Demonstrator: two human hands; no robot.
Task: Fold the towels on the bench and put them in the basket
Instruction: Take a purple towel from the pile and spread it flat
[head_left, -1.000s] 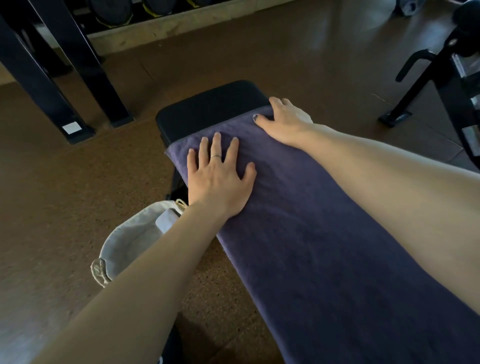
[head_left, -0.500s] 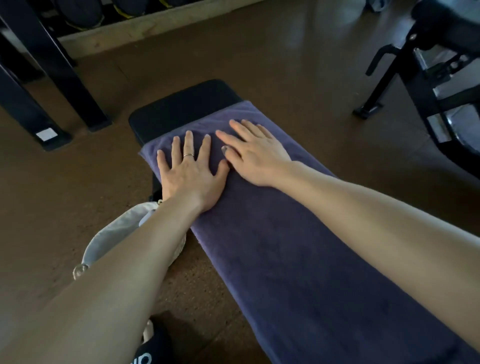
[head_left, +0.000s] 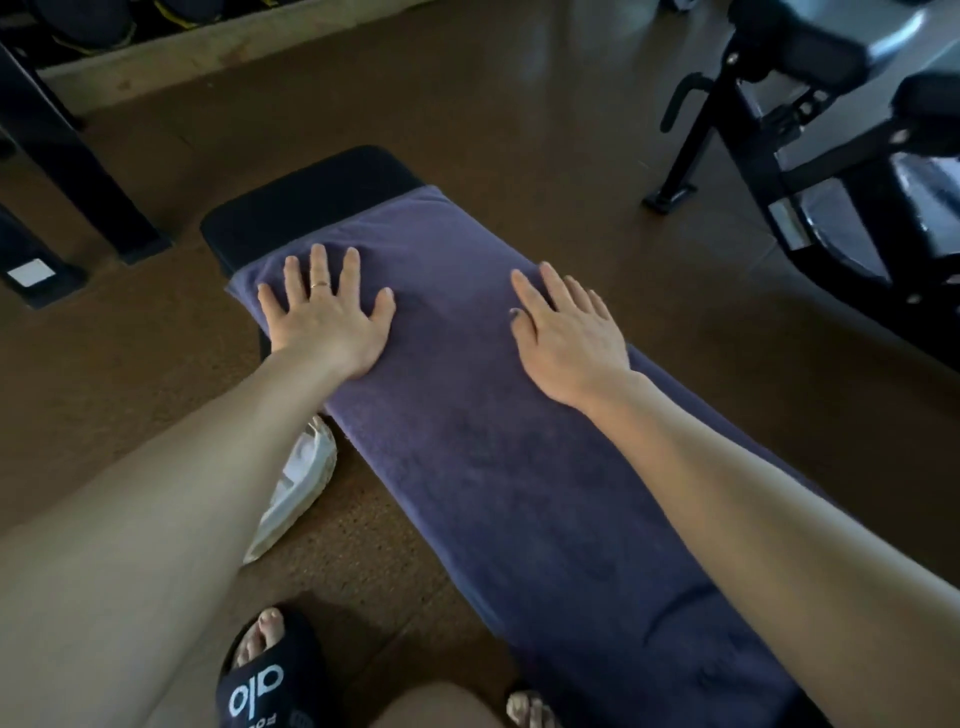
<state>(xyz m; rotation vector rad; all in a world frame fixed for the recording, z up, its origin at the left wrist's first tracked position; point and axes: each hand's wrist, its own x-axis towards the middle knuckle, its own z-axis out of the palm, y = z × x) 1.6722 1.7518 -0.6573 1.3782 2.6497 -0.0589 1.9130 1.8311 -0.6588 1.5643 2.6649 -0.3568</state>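
Observation:
A dark purple towel (head_left: 478, 447) lies flat along the black padded bench (head_left: 311, 197), covering most of it. My left hand (head_left: 327, 317) presses flat on the towel near its far left corner, fingers spread, a ring on one finger. My right hand (head_left: 571, 338) lies flat on the towel's right side, fingers together and pointing away. Neither hand holds anything. The pale fabric basket (head_left: 296, 488) stands on the floor left of the bench, mostly hidden behind my left forearm.
Black rack legs (head_left: 67, 171) stand at the far left. A black exercise machine (head_left: 810, 171) fills the right side. My foot in a black slide sandal (head_left: 270, 675) rests on the brown floor (head_left: 519, 104) beside the bench.
My right hand has slid from beside the left hand out to the towel's right side. The left hand stays near the far left corner. The view has tilted down, showing my feet.

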